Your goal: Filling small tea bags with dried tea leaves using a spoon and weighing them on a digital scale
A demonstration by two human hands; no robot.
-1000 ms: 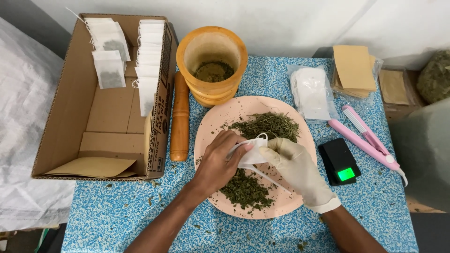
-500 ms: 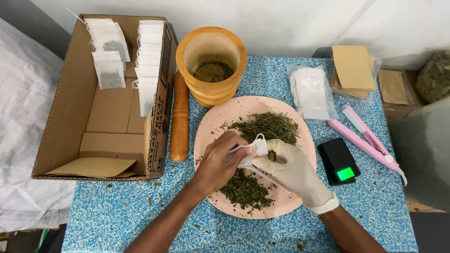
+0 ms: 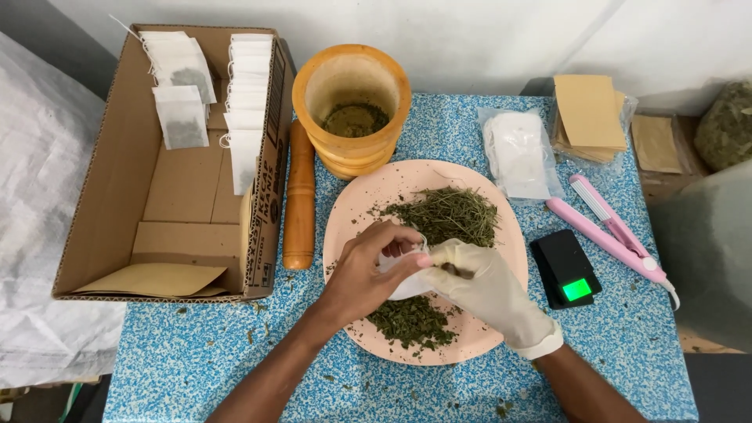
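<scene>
Stuffing a small white bag [image 3: 399, 274] over the pink plate [image 3: 352, 211]

Bare left hand [image 3: 368, 274] pinches the bag open, gloved right hand [image 3: 478, 286] pinches dried herb [image 3: 446, 215] into it. A loose grip could spill herb onto the blue table [image 3: 439, 125]. Wooden mortar [image 3: 352, 106] holds ground herb; cardboard box [image 3: 117, 196] holds filled bags [image 3: 184, 117].

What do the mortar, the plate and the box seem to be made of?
Mortar: likely wood, orange-brown, smooth turned rings.
Plate: probably plastic or glazed ceramic, matte pink; can't tell which.
Box: corrugated cardboard, brown, fluted edges showing.
</scene>
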